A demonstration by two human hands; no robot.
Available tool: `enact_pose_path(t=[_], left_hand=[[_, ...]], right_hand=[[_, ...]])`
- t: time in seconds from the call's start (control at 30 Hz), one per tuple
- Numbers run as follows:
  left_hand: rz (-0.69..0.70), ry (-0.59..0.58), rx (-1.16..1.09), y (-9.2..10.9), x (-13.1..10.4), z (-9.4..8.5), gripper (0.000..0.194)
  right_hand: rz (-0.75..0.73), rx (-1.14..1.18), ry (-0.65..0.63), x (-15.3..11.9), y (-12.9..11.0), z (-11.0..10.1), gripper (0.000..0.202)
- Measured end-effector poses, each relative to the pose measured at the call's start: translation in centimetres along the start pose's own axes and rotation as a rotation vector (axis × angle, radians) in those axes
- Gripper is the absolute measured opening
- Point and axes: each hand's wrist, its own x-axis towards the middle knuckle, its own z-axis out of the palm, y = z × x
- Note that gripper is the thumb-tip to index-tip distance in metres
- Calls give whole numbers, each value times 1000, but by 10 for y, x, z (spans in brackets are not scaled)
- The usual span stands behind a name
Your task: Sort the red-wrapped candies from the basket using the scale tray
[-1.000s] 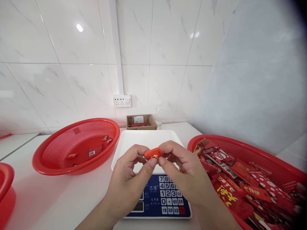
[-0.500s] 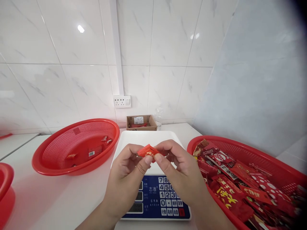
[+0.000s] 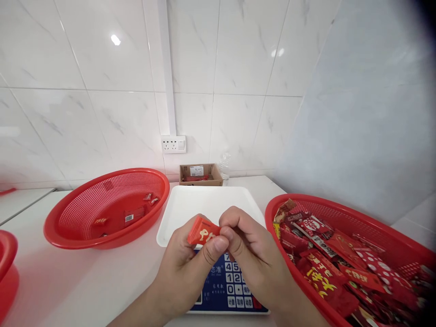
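A small red packet [image 3: 203, 231] with pale lettering is held between my two hands, over the front of a white scale [image 3: 204, 204] with a blue keypad panel. My left hand [image 3: 190, 263] grips its left part, thumb on top and fingers beneath. The fingers of my right hand [image 3: 250, 245] pinch its right end. Parts of the keypad and display are hidden behind my hands. On the right, a red basket [image 3: 306, 197] is heaped with red snack packets [image 3: 327, 268].
At the left, another red basket [image 3: 102, 195] holds several small packets. The rim of a further red basket [image 3: 8, 250] shows at the left edge. Behind the scale stands an open cardboard box [image 3: 200, 183] by the tiled wall, beside clear plastic [image 3: 225, 164].
The red packet has turned and shifted slightly left and down, so its lettering shows more. My left thumb has moved right, and my right fingers have closed around its right end.
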Motion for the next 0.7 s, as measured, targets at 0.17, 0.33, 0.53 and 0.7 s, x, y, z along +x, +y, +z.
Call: enact_pose_path(t=[0.17,0.33,0.53,0.7], left_hand=[[46,5,-5,1,-4,0,25],[18,40,-35,2,-6,0,25],[13,60,-63,0,-4,0,34],[23,72,-34,1,0,0,30]], right_hand=[[29,51,-36,-2,-2,2,27],[56,56,-83,-2,-4,4,28],[66,34,-100,-1,-3,2,26],[73,54,-59,-1,3,0,20]])
